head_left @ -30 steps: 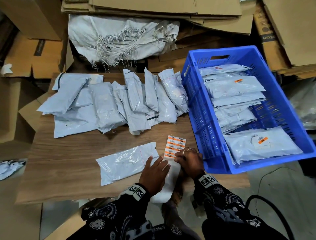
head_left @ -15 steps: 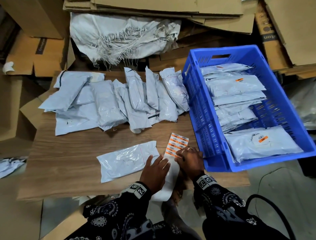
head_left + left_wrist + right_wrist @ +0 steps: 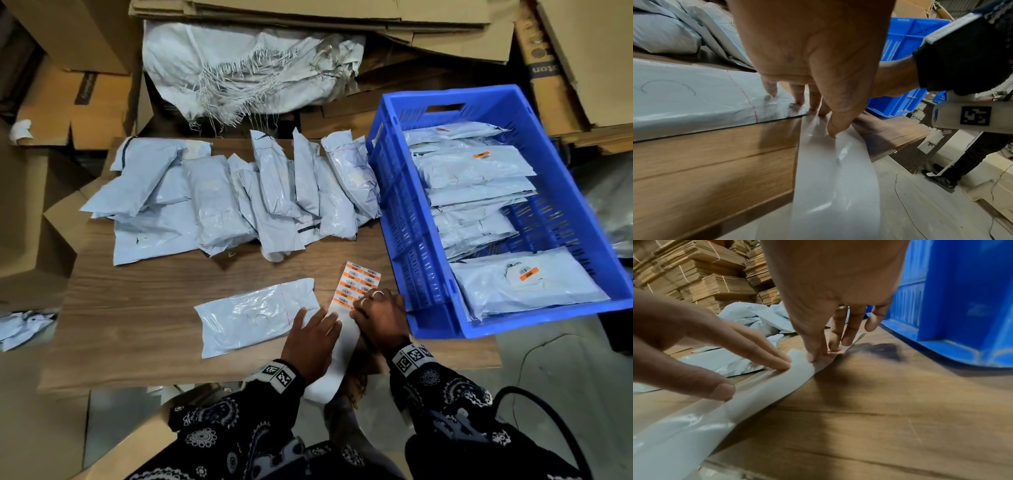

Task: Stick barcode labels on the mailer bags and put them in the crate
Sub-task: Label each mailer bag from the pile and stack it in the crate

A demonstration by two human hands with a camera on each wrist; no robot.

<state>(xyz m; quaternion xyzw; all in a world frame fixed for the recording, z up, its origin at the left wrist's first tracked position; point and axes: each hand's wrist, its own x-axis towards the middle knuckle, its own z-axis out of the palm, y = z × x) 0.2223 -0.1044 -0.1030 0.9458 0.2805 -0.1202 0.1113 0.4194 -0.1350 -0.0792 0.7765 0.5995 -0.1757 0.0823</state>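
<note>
Left hand: laid flat with straight fingers, pressing the bare backing of the label strip; two fingertips also touch the end of the single mailer bag.
Right hand: thumb and forefinger are pinched on an orange barcode label at the near end of the printed rows.
Label strip: laid on the wooden table, its peeled backing hung over the near edge.
Unlabelled mailer bags: heaped at the table's far side.
Blue crate: placed to the right; labelled bags are stacked inside.
</note>
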